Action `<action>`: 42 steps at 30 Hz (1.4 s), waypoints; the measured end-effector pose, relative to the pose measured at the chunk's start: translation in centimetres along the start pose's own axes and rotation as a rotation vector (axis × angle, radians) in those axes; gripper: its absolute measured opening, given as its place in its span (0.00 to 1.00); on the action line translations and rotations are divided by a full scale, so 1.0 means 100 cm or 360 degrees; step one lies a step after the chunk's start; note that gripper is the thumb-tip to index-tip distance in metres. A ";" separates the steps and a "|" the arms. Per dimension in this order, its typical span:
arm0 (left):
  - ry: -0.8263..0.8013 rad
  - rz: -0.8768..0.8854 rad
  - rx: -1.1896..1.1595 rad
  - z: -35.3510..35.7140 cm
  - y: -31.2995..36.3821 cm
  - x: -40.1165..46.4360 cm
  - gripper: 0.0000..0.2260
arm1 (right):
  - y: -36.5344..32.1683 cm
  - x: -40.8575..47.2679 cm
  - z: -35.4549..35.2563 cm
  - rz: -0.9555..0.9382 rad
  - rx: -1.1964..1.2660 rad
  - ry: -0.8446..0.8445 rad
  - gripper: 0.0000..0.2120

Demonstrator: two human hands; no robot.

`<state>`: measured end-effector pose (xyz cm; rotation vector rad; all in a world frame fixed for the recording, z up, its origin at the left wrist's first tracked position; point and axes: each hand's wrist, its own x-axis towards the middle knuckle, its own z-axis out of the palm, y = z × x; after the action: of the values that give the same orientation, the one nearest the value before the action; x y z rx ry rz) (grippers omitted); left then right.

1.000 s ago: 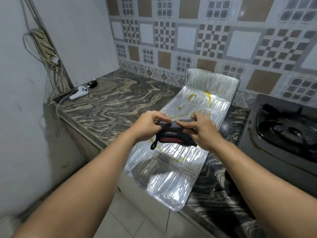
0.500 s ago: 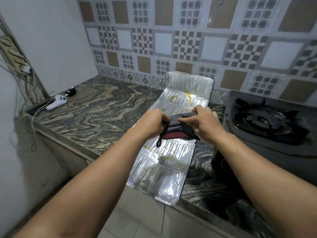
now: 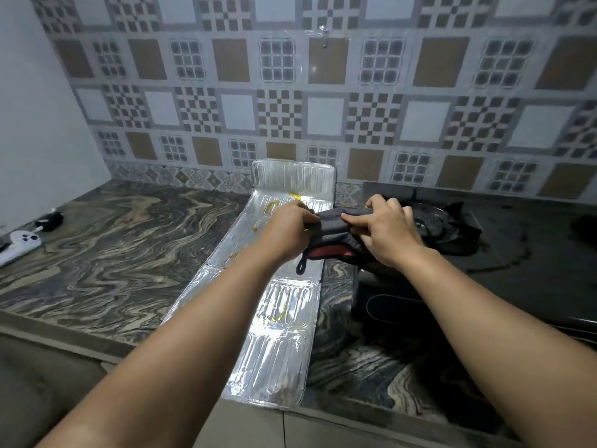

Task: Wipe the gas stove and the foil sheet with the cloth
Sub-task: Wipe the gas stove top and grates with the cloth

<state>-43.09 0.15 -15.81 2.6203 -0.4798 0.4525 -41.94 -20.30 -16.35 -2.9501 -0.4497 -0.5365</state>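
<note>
A dark grey cloth (image 3: 334,232) with a red edge and a hanging loop is stretched between both hands, held in the air. My left hand (image 3: 289,229) grips its left end and my right hand (image 3: 386,232) grips its right end. Below them a long silver foil sheet (image 3: 274,347) lies on the counter, its far end bent up against the wall, with yellow smears on it. The black gas stove (image 3: 504,253) stands to the right, its burner just beyond my right hand.
The marbled stone counter (image 3: 122,250) stretches to the left. A white controller (image 3: 19,245) and a black plug lie at its far left edge. Patterned wall tiles rise behind. The counter's front edge runs below the foil.
The view has swung right and closer to the counter. Both hands with the cloth have moved rightwards and further out, from over the middle of the foil to its right edge beside the stove burner.
</note>
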 end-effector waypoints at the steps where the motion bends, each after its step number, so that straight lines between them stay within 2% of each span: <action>1: -0.0003 0.0019 -0.0016 0.002 0.004 0.007 0.12 | 0.007 0.002 -0.001 0.0021 -0.0022 0.0011 0.17; 18: 0.0019 0.0071 -0.0212 0.049 0.064 0.200 0.15 | 0.171 0.114 -0.029 0.0204 0.0011 0.0111 0.18; 25: -0.0041 -0.0102 -0.0252 0.095 0.066 0.265 0.16 | 0.229 0.164 -0.007 0.0187 0.0062 0.0025 0.18; 33: -0.0163 -0.0317 -0.0341 0.153 0.048 0.285 0.15 | 0.261 0.184 0.054 0.0195 0.0071 -0.0243 0.19; 40: -0.0131 -0.0530 -0.0549 0.172 0.026 0.272 0.14 | 0.264 0.188 0.072 0.0170 0.0077 -0.0438 0.22; 42: -0.0112 -0.0552 -0.0553 0.171 0.021 0.264 0.14 | 0.257 0.194 0.069 0.0104 0.0231 -0.0457 0.22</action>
<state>-16.52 -16.40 -19.47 2.3198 -0.1047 0.1476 -14.44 -38.46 -17.24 -2.8956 -0.3976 -0.0676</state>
